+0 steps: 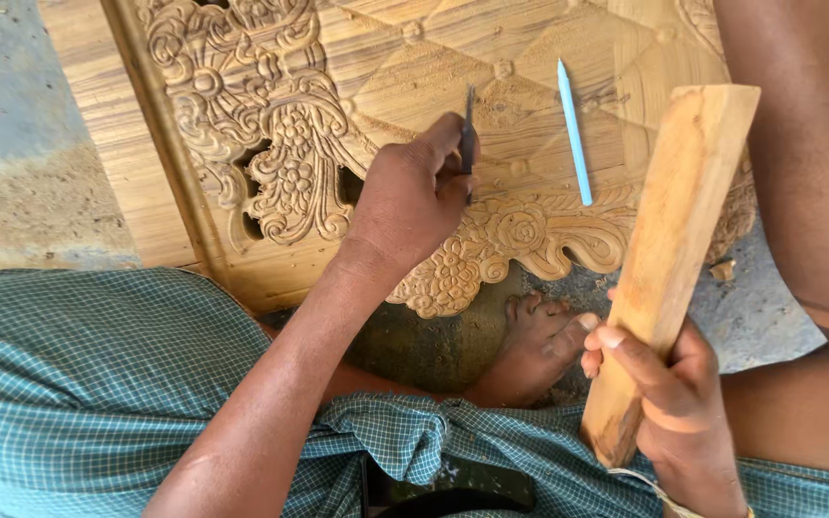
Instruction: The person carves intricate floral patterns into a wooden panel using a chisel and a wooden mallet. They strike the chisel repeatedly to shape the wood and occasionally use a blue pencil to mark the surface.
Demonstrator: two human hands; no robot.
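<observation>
— What is the left hand (413, 197) doing?

— It is pinching a slim dark metal chisel (468, 137) between thumb and fingers, holding the blade upright with its tip resting on the pale carved wooden panel (376, 86), just above the flower-and-scroll border.

— And the right hand (675, 388)?

— It is wrapping closed around the lower end of a long flat wooden mallet block (669, 254), which is hanging raised and tilted, apart from the chisel and not touching it.

— How far is the carving looking?

— I am judging it well advanced. The leafy scrollwork on the left and the flowered lower edge are standing out in deep, finished-looking relief, with openings cut right through. The diamond lattice field above is looking shallower and plainer, so finer work there seems left to do.

— Anything else lying about?

— A light blue pencil (574, 131) is lying on the lattice, just right of the chisel. The panel is resting on a grey concrete floor (11, 86), and a bare foot (539, 341) is sitting below its edge, beside green checked cloth (79, 384).
</observation>
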